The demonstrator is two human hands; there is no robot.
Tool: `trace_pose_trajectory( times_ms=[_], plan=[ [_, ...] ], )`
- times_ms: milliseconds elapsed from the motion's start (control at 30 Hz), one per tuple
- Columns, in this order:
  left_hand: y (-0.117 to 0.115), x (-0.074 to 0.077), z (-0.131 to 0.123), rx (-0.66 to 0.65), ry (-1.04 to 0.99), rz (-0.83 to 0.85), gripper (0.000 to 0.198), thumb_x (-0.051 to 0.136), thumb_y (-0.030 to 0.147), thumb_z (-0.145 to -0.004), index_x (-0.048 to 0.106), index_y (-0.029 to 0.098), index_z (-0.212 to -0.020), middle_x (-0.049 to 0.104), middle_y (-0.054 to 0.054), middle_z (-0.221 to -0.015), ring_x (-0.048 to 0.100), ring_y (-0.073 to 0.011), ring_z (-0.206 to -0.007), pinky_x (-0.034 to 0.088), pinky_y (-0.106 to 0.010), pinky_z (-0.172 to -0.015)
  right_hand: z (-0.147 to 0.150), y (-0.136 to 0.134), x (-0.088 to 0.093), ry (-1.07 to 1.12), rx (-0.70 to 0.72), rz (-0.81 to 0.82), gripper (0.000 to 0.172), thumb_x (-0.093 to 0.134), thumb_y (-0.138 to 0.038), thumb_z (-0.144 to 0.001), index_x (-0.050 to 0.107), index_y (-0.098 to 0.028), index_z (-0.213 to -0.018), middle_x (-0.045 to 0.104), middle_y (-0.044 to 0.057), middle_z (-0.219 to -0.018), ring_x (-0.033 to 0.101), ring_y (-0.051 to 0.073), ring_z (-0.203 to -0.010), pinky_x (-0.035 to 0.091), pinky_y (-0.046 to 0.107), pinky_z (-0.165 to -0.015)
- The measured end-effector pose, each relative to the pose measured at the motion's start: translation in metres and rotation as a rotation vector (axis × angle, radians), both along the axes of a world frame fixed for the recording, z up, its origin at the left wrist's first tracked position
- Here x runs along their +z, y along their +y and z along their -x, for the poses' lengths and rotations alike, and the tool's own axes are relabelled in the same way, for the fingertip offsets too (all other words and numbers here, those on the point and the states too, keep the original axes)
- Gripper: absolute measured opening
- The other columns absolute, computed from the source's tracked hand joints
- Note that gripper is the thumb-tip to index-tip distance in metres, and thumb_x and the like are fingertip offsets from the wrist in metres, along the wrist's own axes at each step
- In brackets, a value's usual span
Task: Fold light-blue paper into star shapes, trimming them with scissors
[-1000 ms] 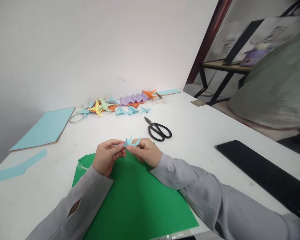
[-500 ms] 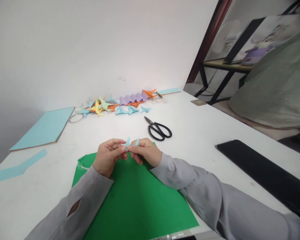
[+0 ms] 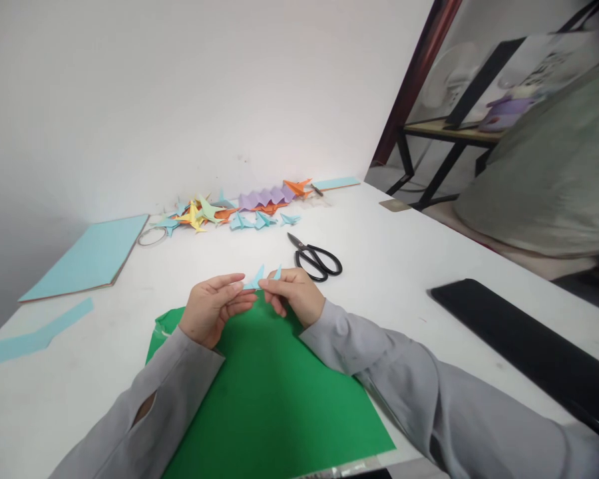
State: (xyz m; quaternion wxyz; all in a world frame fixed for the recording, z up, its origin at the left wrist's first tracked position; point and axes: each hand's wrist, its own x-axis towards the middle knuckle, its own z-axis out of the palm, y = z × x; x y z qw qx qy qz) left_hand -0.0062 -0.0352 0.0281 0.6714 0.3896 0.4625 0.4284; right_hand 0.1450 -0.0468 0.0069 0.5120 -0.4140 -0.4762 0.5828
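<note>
A small light-blue folded paper piece (image 3: pixel 255 277) is held up between my two hands, over the far edge of a green sheet (image 3: pixel 274 392). My left hand (image 3: pixel 213 307) pinches its left end between thumb and fingers. Its right part is gripped by my right hand (image 3: pixel 295 293), with one pointed tip rising above the fingers. Black-handled scissors (image 3: pixel 317 260) lie just beyond my right hand, blades pointing away to the left.
Folded paper figures (image 3: pixel 194 214) in several colours and a purple pleated strip (image 3: pixel 267 197) line the wall. Blue sheets (image 3: pixel 90 256) and a cut blue strip (image 3: pixel 42 336) lie left. A long black object (image 3: pixel 524 352) rests right. A person's clothing (image 3: pixel 549 166) shows beyond the table.
My left hand has shifted slightly left and its fingers have opened out from the right hand. More of the blue folded paper now shows between the hands.
</note>
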Motion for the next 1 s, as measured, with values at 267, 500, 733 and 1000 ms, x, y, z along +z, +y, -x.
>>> trace_pose_trajectory(
  times_ms=[267,500,733,1000],
  plan=[
    [-0.0008,0.0028,0.0020,-0.053,0.022,-0.062,0.024,0.054,0.015,-0.078,0.057,0.007,-0.100,0.071,-0.013,-0.072,0.068,-0.0170,-0.061,0.054,-0.023,-0.054,-0.0029,0.0043,-0.0023,0.087,-0.031,0.026,0.029,0.062,-0.032,-0.063,0.053,-0.014,-0.042,0.045,-0.004,-0.027,0.034,0.005,-0.022,0.022,0.018,-0.027],
    [0.0011,0.0009,0.0032,-0.042,0.013,-0.095,0.024,0.048,0.018,-0.082,0.053,0.007,-0.103,0.070,-0.014,-0.074,0.068,-0.0181,-0.063,0.054,-0.025,-0.056,-0.0078,0.0059,-0.0016,0.113,-0.016,-0.006,0.031,0.063,-0.033,-0.063,0.052,-0.014,-0.042,0.045,-0.004,-0.027,0.034,0.004,-0.022,0.022,0.018,-0.027],
    [-0.0008,-0.0009,0.0007,-0.182,-0.035,0.065,0.016,0.061,0.025,-0.073,0.061,0.009,-0.074,0.068,-0.010,-0.060,0.063,-0.0161,-0.048,0.052,-0.024,-0.047,-0.0060,0.0014,-0.0029,-0.018,0.138,-0.036,0.031,0.067,-0.037,-0.062,0.053,-0.013,-0.047,0.048,-0.004,-0.032,0.039,0.005,-0.026,0.029,0.018,-0.030],
    [-0.0029,-0.0043,-0.0004,-0.168,-0.008,-0.025,0.022,0.074,0.023,-0.058,0.065,0.010,-0.074,0.068,-0.006,-0.065,0.060,-0.0115,-0.050,0.051,-0.022,-0.049,-0.0065,0.0024,0.0010,-0.086,0.091,-0.043,0.035,0.062,-0.046,-0.065,0.052,-0.014,-0.053,0.049,-0.005,-0.036,0.040,0.005,-0.031,0.031,0.017,-0.033]
  ],
)
